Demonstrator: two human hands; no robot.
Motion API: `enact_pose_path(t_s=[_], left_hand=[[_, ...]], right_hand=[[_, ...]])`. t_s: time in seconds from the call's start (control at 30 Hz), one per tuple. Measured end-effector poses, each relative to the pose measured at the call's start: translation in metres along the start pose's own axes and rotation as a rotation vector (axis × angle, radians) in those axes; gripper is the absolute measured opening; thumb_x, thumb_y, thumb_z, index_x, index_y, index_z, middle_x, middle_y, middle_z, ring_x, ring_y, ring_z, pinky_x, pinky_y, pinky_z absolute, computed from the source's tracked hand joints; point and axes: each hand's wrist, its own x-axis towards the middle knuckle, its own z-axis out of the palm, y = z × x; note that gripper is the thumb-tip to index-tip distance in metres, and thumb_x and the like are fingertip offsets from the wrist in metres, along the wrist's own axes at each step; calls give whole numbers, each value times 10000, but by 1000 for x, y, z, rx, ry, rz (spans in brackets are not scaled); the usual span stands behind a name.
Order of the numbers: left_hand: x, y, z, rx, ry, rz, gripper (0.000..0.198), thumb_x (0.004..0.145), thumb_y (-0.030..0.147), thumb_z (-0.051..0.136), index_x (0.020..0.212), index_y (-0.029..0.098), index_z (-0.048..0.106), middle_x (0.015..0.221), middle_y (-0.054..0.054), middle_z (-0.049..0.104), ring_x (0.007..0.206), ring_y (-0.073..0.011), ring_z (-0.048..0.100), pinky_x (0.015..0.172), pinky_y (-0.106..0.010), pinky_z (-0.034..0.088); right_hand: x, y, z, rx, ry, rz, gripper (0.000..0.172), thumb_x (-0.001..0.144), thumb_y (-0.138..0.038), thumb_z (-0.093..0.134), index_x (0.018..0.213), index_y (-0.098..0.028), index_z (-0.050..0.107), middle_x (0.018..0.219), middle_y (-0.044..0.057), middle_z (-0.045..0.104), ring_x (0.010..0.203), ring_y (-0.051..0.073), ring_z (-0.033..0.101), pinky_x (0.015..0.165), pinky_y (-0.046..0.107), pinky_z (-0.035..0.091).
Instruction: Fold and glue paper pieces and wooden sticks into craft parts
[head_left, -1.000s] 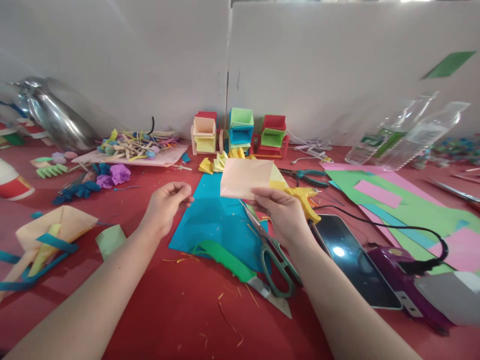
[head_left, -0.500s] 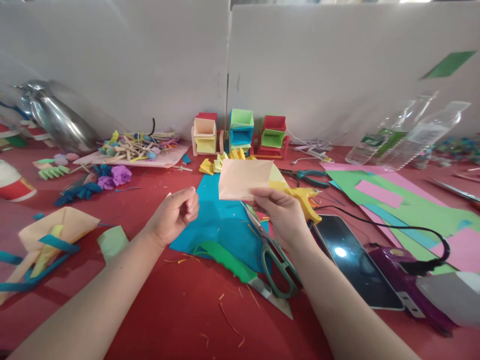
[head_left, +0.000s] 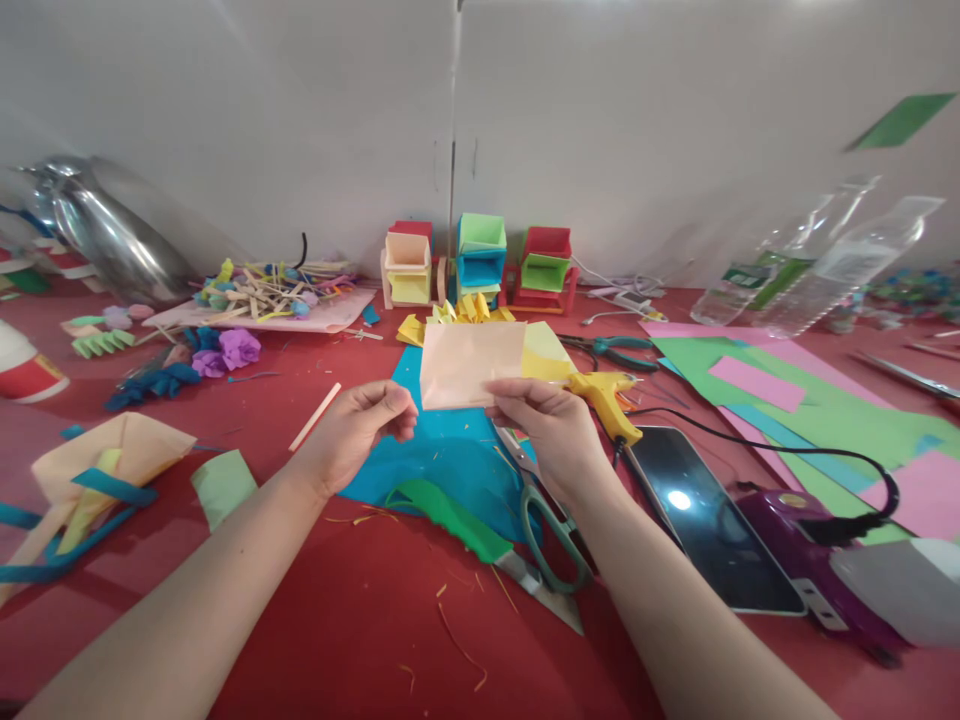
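Observation:
In my right hand point(head_left: 544, 420) a small pale peach sheet of paper point(head_left: 472, 360) is pinched at its lower right corner, held up over the blue sheet point(head_left: 450, 450). My left hand point(head_left: 367, 425) is just left of the paper, apart from it, with fingers curled in and thumb against them; nothing shows in them. A thin peach stick point(head_left: 315, 417) lies on the table behind my left wrist. Below the hands are a green-handled knife point(head_left: 457, 525) and green-handled scissors point(head_left: 551, 540), partly hidden by my right hand. A yellow glue gun point(head_left: 607, 400) lies beyond my right hand.
Folded paper-box models point(head_left: 480, 260) stand along the white partition. A phone point(head_left: 712, 525), a purple power strip point(head_left: 795, 540) and coloured sheets point(head_left: 810, 400) lie at right, near plastic bottles point(head_left: 840, 270). At left are a steel jug point(head_left: 120, 235) and a peach paper piece point(head_left: 112, 450).
My left hand has moved right, closer to the paper, and its fist has loosened slightly. The peach paper has shifted a little left and down, and the stick now shows.

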Motion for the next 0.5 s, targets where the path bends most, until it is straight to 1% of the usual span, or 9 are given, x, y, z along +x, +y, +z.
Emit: enact_pose_path(t_s=[0.07, 0.17, 0.27, 0.37, 0.43, 0.5], left_hand=[[1, 0, -2, 48, 20, 45, 217, 722, 342, 621, 589, 179, 566, 591, 16, 516, 563, -99, 468, 539, -213, 383], [2, -1, -6, 119, 73, 131, 304, 745, 280, 589, 483, 185, 467, 509, 40, 413, 534, -93, 397, 547, -215, 347], [2, -1, -7, 166, 136, 136, 377, 749, 285, 568, 427, 195, 391, 467, 46, 340, 488, -100, 335, 520, -235, 322], [2, -2, -8, 193, 185, 90, 401, 736, 333, 579, 406, 200, 395, 435, 47, 337, 464, -102, 326, 518, -248, 328], [3, -4, -7, 181, 187, 90, 393, 736, 356, 587, 415, 195, 427, 445, 41, 378, 488, -103, 369, 551, -246, 349], [3, -5, -7, 147, 181, 110, 341, 735, 360, 599, 462, 185, 492, 501, 32, 451, 547, -106, 432, 596, -240, 371]], right_hand=[[0, 0, 1, 3, 1, 3, 109, 634, -229, 674, 733, -196, 708, 642, -12, 655, 595, 96, 573, 651, 271, 470], [0, -1, 1, 10, 3, 7, 103, 629, -225, 679, 724, -197, 708, 647, -15, 655, 590, 89, 566, 648, 264, 468], [0, -1, 1, 2, 2, 4, 103, 628, -225, 680, 722, -194, 708, 643, -14, 652, 592, 92, 567, 649, 269, 469], [0, -1, 1, 1, 1, 8, 103, 629, -226, 676, 722, -195, 705, 633, -15, 647, 592, 96, 567, 654, 277, 467], [0, 0, 1, -4, -1, 9, 102, 634, -233, 671, 725, -197, 703, 630, -16, 644, 596, 99, 567, 662, 284, 465], [0, 0, 1, -14, -4, 5, 102, 640, -238, 666, 729, -201, 702, 633, -16, 643, 601, 102, 568, 668, 289, 463]])
